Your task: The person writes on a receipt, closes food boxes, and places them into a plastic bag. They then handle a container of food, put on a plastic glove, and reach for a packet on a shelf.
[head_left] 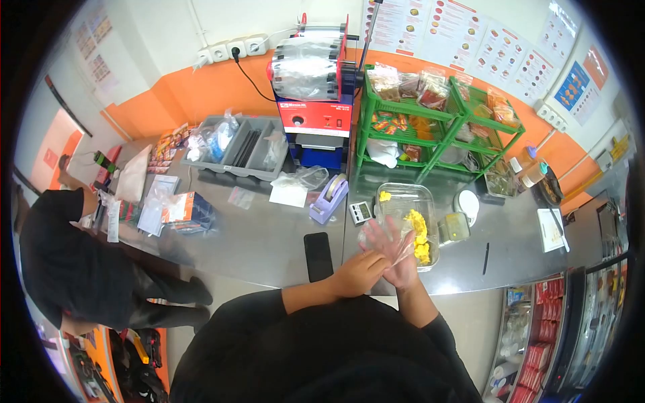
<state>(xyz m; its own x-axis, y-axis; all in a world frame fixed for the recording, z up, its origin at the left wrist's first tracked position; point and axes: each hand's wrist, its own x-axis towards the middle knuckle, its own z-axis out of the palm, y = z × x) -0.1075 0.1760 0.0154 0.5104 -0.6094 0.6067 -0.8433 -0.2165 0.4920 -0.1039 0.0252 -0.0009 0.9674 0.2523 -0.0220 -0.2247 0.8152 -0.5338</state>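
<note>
Two hands met just above the near edge of the surface (269,235). The right hand (394,250) was open wide, with its fingers spread and pointing away from the person. A thin clear plastic (373,233) lay over those fingers like a loose glove. The left hand (361,272) was curled up tight and pressed against the bottom of the right hand, near the wrist. I could not tell if it was pinching the plastic.

A clear box (402,193) sat on the surface just past the right hand's fingers, touching or almost touching them. Yellow food (420,236) lay inside it, mostly along the side to the right of the right hand.

A black phone (318,256) lay flat just to the left of the left hand. Farther out from the hands and a bit left stood a purple tape holder (329,198). A small grey timer (361,211) was next to it, beside the box. A black pen (486,258) lay well to the right of the hands.

Far beyond the hands stood a green rack (437,127) full of packets and a red and blue machine (316,114). Another person in black (74,269) bent over, far off to the left of the hands.
</note>
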